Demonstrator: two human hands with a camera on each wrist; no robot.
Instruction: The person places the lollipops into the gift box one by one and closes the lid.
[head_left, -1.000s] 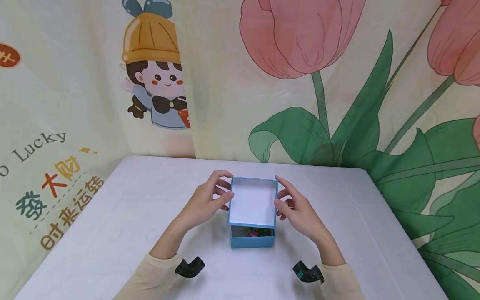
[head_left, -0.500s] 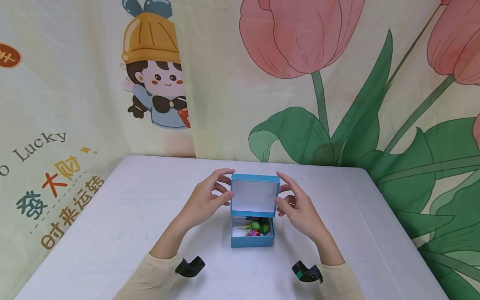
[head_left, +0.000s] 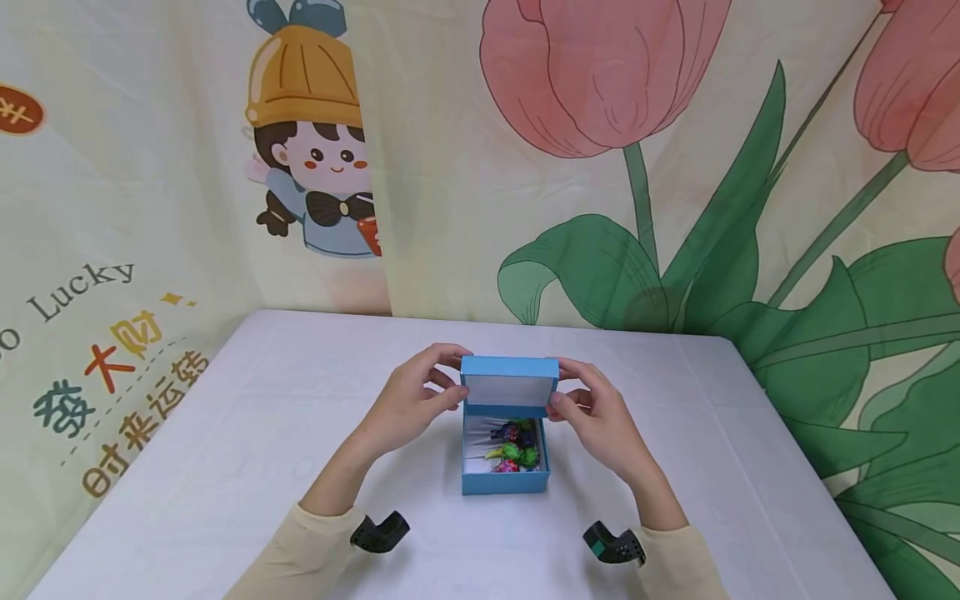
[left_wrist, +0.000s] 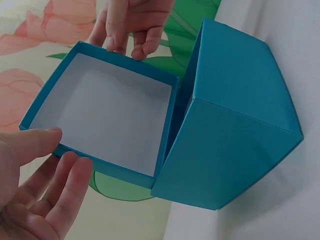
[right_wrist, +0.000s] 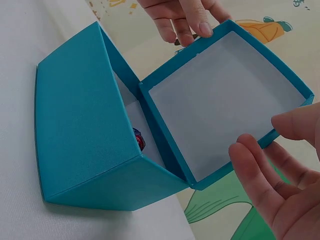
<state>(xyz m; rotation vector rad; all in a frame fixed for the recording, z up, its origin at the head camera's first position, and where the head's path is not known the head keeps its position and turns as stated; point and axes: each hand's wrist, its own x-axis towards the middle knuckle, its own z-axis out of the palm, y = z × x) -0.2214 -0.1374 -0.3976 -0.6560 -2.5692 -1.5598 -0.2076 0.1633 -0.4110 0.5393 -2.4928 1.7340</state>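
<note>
My left hand point(head_left: 420, 392) and right hand point(head_left: 596, 412) hold a blue box lid point(head_left: 510, 368) from its two sides, thumbs at the near side and fingers behind. Tilted up, the lid shows its white inside point(left_wrist: 100, 110) to both wrist cameras. Its lower edge is right at the back rim of the blue box point(head_left: 506, 484), which stands on the table below. Inside the box lie several lollipops point(head_left: 520, 455) with green, red and dark purple wrapped heads and pale sticks pointing left. A red and blue wrapped head point(right_wrist: 139, 139) peeks past the box wall in the right wrist view.
A white cloth covers the table point(head_left: 300, 433). Behind it hangs a printed curtain point(head_left: 450, 275) with tulips and a cartoon figure. A black wrist device point(head_left: 380, 532) sits at the left sleeve, another black device point(head_left: 615, 543) at the right one.
Both hands have tilted the lid and moved its lower edge back, so its white inside looks shorter from the head. More lollipops in the box have come into view.
</note>
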